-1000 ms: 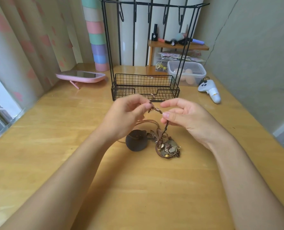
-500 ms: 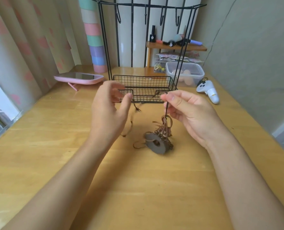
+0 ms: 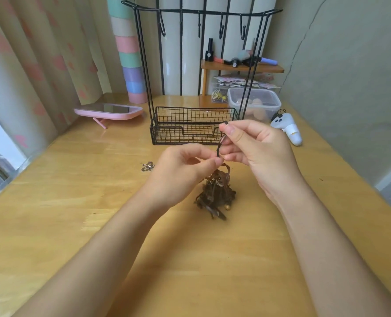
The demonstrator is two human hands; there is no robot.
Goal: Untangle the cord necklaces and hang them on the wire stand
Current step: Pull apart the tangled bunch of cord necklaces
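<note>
Head view: right hand [image 3: 258, 152] and left hand [image 3: 185, 170], each grip pinched tight on one dark cord [image 3: 220, 146] above the tangle [image 3: 215, 193].

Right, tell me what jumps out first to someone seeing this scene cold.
Dead centre, the left hand and right hand pinch a dark cord that runs down into the tangled cord necklaces bunched on the wooden table. Just behind stands the black wire stand, its top hooks all bare. A small silver flower charm lies loose to the left of the hands.
</note>
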